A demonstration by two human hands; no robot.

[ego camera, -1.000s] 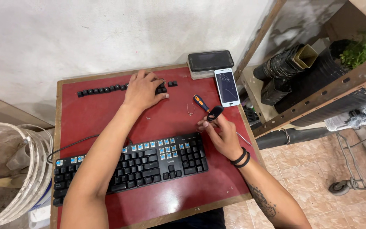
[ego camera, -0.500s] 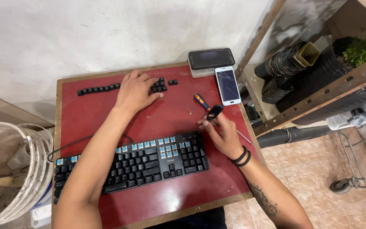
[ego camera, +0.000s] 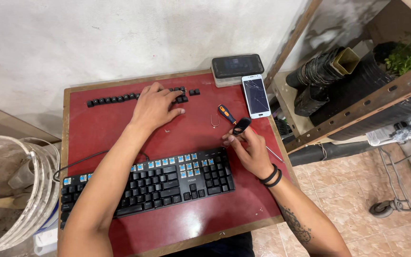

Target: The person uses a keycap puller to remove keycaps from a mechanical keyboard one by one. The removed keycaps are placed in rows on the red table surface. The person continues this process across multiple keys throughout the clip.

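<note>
Head: right hand grips keycap puller, long axis up-right.

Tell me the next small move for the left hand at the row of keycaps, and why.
Probably set down the cap and draw the hand back toward the keyboard. The left hand rests with its fingertips on the right end of the row of loose keycaps, while the keyboard's top rows show bare blue switches. The right hand holds a small black puller just above those switches.

A red-topped table stands against a rough pale wall, with tan floor tiles at right.
</note>
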